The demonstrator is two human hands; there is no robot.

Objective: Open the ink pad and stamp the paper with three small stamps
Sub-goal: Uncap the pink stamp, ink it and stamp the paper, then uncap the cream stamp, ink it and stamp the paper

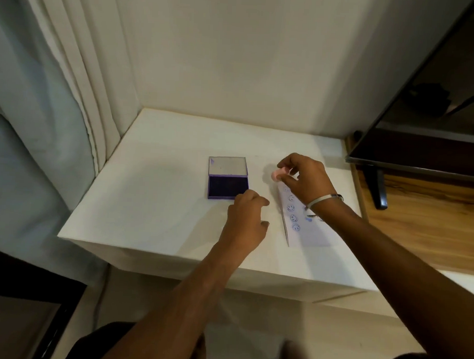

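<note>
smiley prints [291,207] mark paper [309,234]; right hand [303,179] pinches pink stamp [277,174].

dim warm light, soft shadows, slight blur, wide-angle bending.

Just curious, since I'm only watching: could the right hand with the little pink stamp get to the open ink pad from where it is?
Probably yes. The right hand holds the pink stamp just right of the open ink pad; the pad is uncovered, and the left hand sits only by its near corner.
</note>
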